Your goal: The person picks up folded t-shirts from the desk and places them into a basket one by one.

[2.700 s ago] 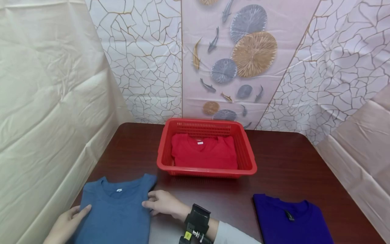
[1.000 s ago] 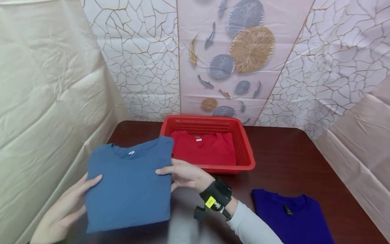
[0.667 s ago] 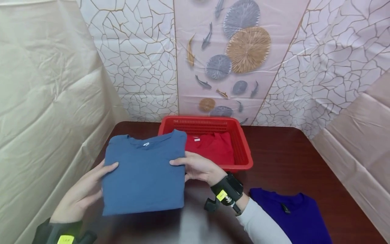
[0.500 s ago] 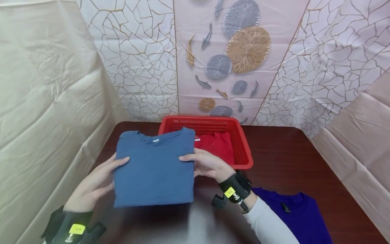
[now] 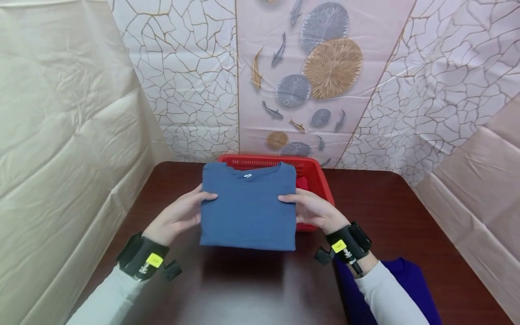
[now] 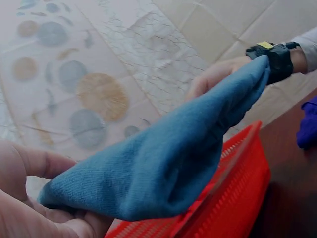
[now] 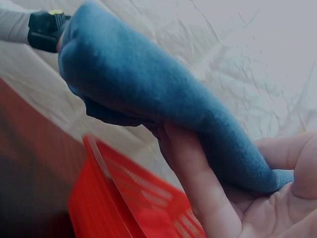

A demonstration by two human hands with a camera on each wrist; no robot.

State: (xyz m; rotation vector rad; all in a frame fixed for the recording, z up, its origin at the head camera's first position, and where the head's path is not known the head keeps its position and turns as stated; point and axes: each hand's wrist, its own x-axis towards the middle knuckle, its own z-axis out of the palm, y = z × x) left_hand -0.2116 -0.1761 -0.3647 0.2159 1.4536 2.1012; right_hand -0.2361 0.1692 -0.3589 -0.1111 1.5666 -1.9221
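Observation:
A folded blue T-shirt (image 5: 248, 212) hangs between both hands, raised over the table and overlapping the front of the red basket (image 5: 321, 180) in the head view. My left hand (image 5: 178, 212) grips its left edge, thumb on top and fingers underneath. On the opposite edge my right hand (image 5: 314, 208) holds it the same way; in the right wrist view the fingers (image 7: 190, 168) reach below the cloth. Most of the red shirt (image 5: 302, 183) in the basket is hidden behind the blue one.
A folded purple shirt (image 5: 410, 280) lies at the right front of the dark wooden table (image 5: 174, 180), partly covered by the right forearm. Patterned cloth (image 5: 195, 81) hangs behind the table, and cream cloth (image 5: 73, 158) drapes along the left side.
Both hands have lifted the blue T-shirt off the table's left side and carried it right and forward, up to the basket. The red shirt is now mostly covered from view.

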